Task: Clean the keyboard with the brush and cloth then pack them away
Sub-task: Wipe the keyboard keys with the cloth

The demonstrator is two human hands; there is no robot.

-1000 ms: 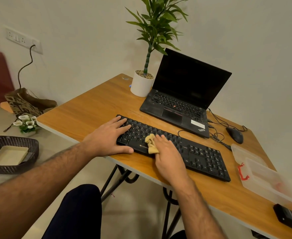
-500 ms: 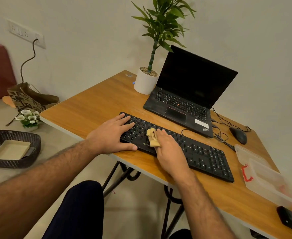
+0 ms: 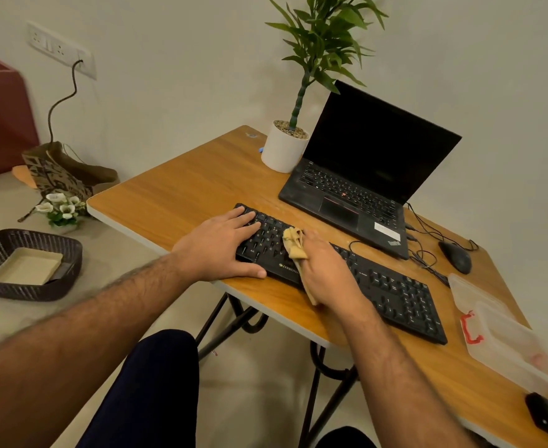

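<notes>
The right hand (image 3: 326,273) pinches the tan cloth (image 3: 293,245) bunched under its fingers, pressed on the black keyboard (image 3: 395,295) just right of the left hand (image 3: 221,250). Since a second ago the cloth has slid slightly toward the near edge of the keys, its tail now trailing below the right hand over the worktop (image 3: 175,195). The left hand lies spread flat on the keyboard's left end, steadying it as before. Wiping appears under way; no brush shows, and the clear box (image 3: 505,337) well to the right of the right hand probably awaits packing.
</notes>
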